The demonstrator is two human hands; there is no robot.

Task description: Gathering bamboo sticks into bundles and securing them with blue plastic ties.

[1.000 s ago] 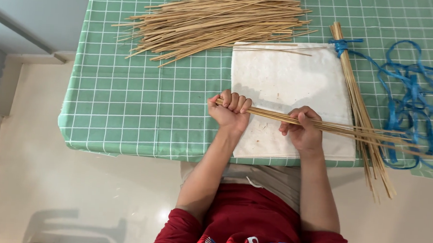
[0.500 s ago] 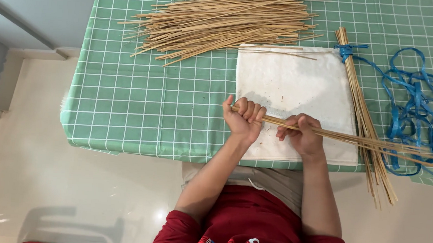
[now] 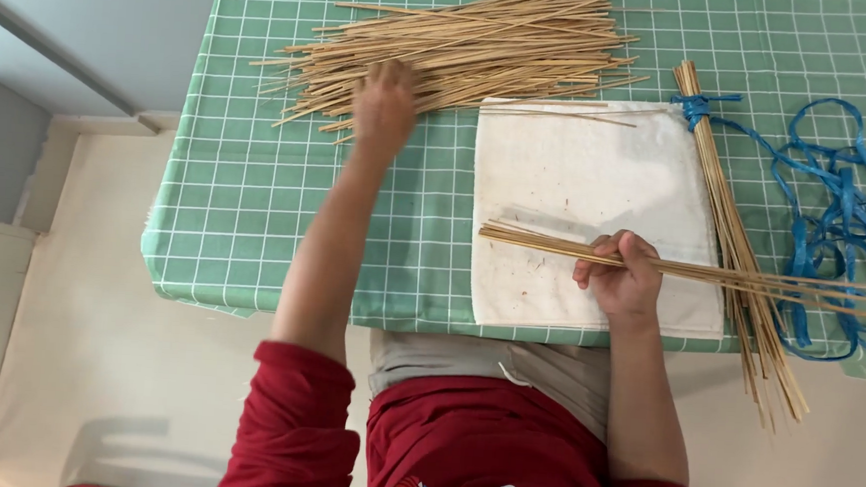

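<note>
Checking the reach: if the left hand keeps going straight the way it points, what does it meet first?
The left hand is already at the loose pile of sticks; it would meet those first, though contact is unclear.

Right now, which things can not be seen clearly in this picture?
Head view only:
- Left hand: blurred; whether its fingers grip any of the loose sticks cannot be told.
- Right hand: its fingers cover part of the held sticks.
- Blue cord: cut off by the right edge.
- Tied bundle: the held sticks cross over it.
</note>
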